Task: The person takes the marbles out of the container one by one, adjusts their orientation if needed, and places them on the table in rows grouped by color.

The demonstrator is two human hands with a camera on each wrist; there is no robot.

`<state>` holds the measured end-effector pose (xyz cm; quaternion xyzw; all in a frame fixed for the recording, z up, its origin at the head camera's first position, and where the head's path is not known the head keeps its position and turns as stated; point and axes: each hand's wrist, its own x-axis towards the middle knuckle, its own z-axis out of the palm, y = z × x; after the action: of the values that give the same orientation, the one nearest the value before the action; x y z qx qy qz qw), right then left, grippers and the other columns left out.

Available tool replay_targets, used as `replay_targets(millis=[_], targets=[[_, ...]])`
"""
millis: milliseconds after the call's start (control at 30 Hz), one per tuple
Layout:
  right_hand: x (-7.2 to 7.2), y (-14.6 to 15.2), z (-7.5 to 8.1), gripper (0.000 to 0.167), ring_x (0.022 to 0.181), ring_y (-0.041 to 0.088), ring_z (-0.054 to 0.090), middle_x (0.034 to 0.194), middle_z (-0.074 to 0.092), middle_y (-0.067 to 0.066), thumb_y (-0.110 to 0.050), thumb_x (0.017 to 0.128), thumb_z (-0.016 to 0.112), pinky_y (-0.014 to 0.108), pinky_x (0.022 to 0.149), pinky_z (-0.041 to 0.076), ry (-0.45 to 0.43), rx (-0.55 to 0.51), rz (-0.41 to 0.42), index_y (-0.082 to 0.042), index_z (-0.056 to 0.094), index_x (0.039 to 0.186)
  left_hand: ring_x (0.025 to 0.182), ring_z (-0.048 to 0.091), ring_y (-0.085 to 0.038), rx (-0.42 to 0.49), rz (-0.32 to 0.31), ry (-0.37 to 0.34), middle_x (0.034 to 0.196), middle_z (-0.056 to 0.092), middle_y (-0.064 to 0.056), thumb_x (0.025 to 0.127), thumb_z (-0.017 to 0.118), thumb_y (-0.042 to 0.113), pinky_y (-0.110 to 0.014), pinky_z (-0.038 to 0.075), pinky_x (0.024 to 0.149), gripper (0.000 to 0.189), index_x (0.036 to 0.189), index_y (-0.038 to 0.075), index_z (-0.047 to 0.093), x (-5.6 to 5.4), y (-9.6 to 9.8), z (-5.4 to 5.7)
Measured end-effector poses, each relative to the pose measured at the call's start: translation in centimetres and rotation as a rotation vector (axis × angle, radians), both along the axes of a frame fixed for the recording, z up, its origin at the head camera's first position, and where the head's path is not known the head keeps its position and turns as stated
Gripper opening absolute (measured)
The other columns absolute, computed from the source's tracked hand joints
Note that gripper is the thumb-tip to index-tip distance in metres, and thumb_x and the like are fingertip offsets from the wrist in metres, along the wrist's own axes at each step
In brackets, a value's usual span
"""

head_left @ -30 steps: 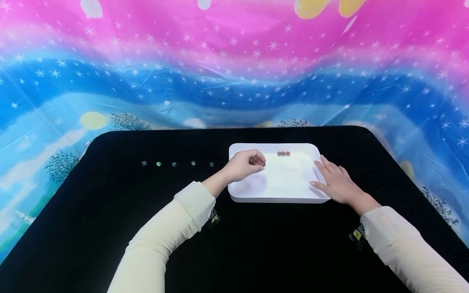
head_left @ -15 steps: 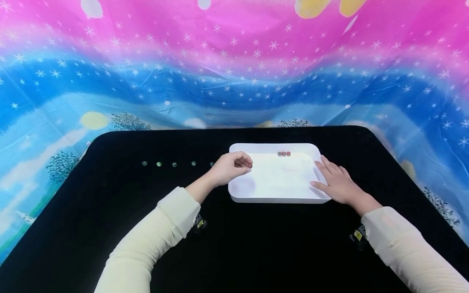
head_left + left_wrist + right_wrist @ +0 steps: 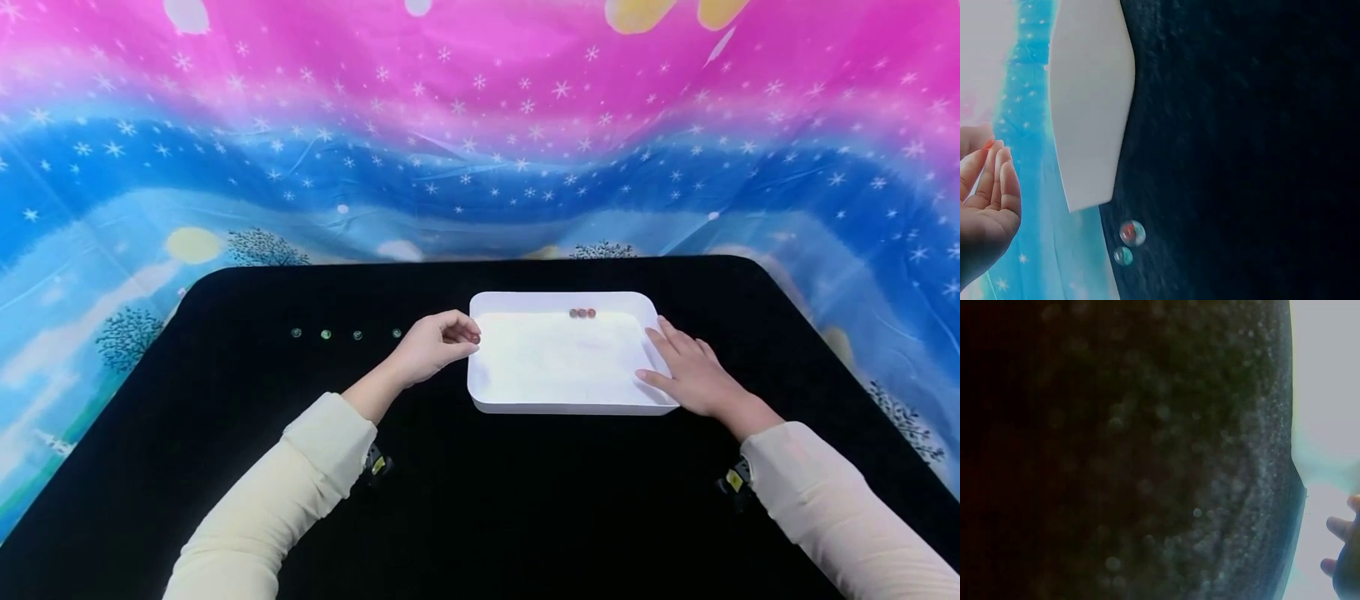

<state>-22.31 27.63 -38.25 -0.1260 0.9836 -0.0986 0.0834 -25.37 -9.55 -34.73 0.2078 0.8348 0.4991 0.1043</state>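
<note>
My left hand (image 3: 433,346) pinches a small reddish marble (image 3: 476,337) between thumb and fingertips, over the left rim of a white rectangular tray (image 3: 486,400). In the left wrist view the hand (image 3: 991,194) is at the left edge, with a sliver of red at its fingertips. My right hand (image 3: 693,371) rests with spread fingers on the tray's right rim. Three reddish marbles (image 3: 582,313) sit side by side along the tray's far wall. Left of the tray, several clear glass marbles stand in a spaced row, including a greenish marble (image 3: 326,334).
A black cloth (image 3: 525,500) covers the table. Behind it hangs a pink and blue backdrop (image 3: 450,150) with snowflakes. Two marbles near the table's far edge show in the left wrist view, one a clear marble (image 3: 1132,233) with red inside. The right wrist view is mostly dark cloth.
My left hand has moved left with the marble, from above the tray's inside to its left rim, and now covers the right end of the marble row. The right hand stays put.
</note>
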Motion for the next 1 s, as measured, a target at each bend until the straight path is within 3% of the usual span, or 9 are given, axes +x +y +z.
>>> replay_targets(millis=[233,467,733,1000], targets=[[0.0,-0.1,0.0,0.083,0.123,0.044,0.005,0.140,-0.006,0.023,-0.057,0.084,0.036,0.061,0.092,0.003,-0.002,-0.002,-0.002,0.002,0.010,0.136,0.083,0.054,-0.018,-0.001,0.065,0.005,0.092,0.058,-0.005,0.081,0.061,0.011,-0.035,0.047,0.066,0.017,0.097,0.005,0.057,0.0,-2.1,-0.3],[-0.1,0.0,0.1,0.084,0.123,0.045,0.005,0.140,-0.007,0.023,-0.058,0.084,0.035,0.061,0.092,0.002,-0.004,-0.004,0.001,0.002,0.009,0.137,0.084,0.054,-0.018,-0.032,0.103,0.021,0.094,0.058,-0.006,0.081,0.061,0.012,-0.031,0.046,0.072,0.018,0.097,0.005,0.056,-0.2,-3.7,-0.5],[0.0,0.0,0.2,0.080,0.123,0.044,0.006,0.140,-0.004,0.023,-0.055,0.085,0.036,0.060,0.092,0.004,0.017,-0.004,0.008,0.003,0.011,0.136,0.087,0.053,-0.019,-0.074,0.128,0.001,0.096,0.057,-0.007,0.082,0.059,0.013,-0.033,0.044,0.075,0.018,0.098,0.005,0.055,0.2,-5.4,-0.6],[0.0,0.1,0.1,0.082,0.122,0.045,0.006,0.140,-0.005,0.024,-0.056,0.085,0.035,0.061,0.092,0.003,0.007,-0.007,0.010,0.003,0.011,0.136,0.085,0.052,-0.019,-0.130,0.139,-0.030,0.094,0.056,-0.006,0.083,0.059,0.014,-0.033,0.044,0.074,0.019,0.098,0.005,0.054,0.7,-7.1,-1.6]])
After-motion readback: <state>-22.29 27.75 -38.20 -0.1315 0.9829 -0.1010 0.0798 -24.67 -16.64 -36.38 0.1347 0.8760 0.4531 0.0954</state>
